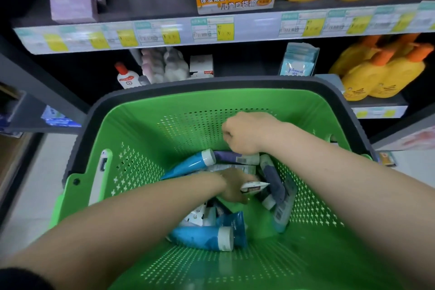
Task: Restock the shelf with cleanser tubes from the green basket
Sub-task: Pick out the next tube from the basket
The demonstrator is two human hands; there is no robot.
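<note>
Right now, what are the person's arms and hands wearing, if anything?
Both forearms are bare, and the left hand and right hand have no gloves. No watch or ring shows. A dark sleeve edge sits at the left arm's bottom corner.

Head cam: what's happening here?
A person is reaching with both bare hands into a green perforated plastic basket held in front of store shelves. The left hand is down among the pile, closing on a small white tube. The right hand hangs curled above a dark purple tube; whether it grips anything cannot be told. Blue tubes with white caps lie loose in the bottom. Nothing has left the basket yet.
</note>
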